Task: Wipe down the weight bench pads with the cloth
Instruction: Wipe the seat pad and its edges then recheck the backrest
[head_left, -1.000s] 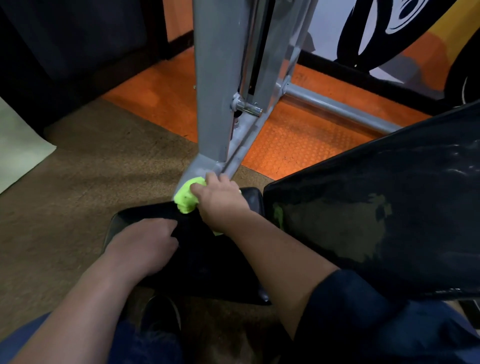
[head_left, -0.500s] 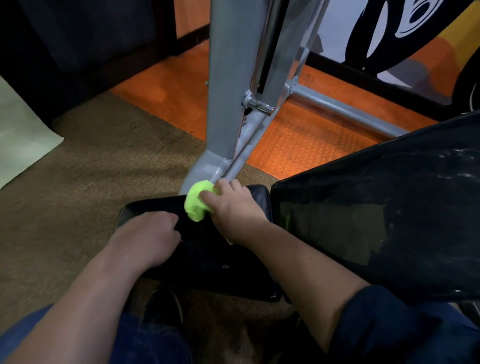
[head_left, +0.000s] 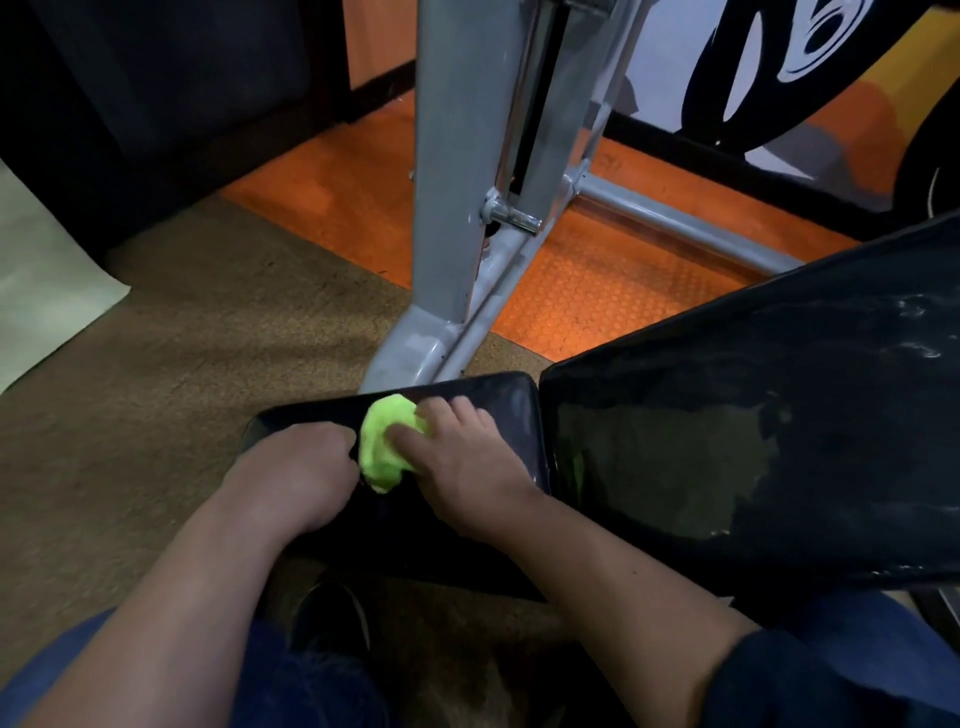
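A small black seat pad (head_left: 511, 410) lies low in the middle of the head view. A bright green cloth (head_left: 382, 447) is bunched on its top. My right hand (head_left: 462, 462) presses the cloth against the pad, fingers over its right side. My left hand (head_left: 293, 475) rests on the pad's left part, fingers curled, its knuckles touching the cloth. To the right, the large black back pad (head_left: 753, 441) slopes upward, with wet streaks and a glossy sheen on its surface.
A grey steel upright (head_left: 452, 182) of the machine stands just behind the seat pad, with a grey crossbar (head_left: 675, 223) running right. Orange rubber flooring (head_left: 332, 202) lies beyond brown matting (head_left: 171, 364). A dark shoe (head_left: 332, 618) shows under the pad.
My right hand has dragged the green cloth from the pad's far edge toward me and leftward, up against my left hand. The left hand has stayed on the pad.
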